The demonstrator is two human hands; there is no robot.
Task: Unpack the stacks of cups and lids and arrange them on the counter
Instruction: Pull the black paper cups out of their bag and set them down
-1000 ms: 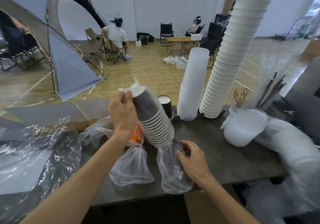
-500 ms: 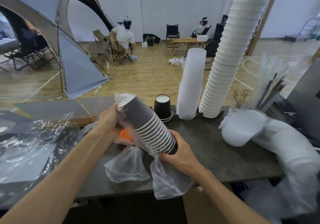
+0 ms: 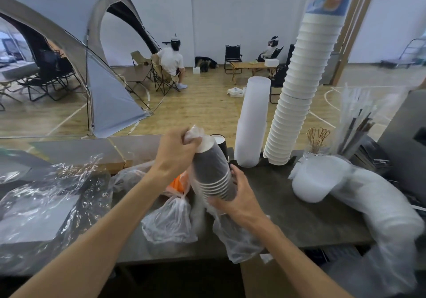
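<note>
Stripping the plastic sleeve off the stack of dark cups

The stack of dark cups (image 3: pixel 213 170) is held nearly upright above the counter (image 3: pixel 299 219), at about 11 o'clock from the bagged lids (image 3: pixel 359 196) and 7 o'clock from the tall white cup tower (image 3: pixel 297 94). The left hand (image 3: pixel 175 153) pinches the bunched sleeve (image 3: pixel 194 134) at the top; the right hand (image 3: pixel 235 196) wraps round the stack's lower rims, loose plastic (image 3: pixel 237 240) trailing toward 6 o'clock. Best, I judge, to keep the right grip firm on the rims and pull the film straight along the stack, so no cups slide apart.
</note>
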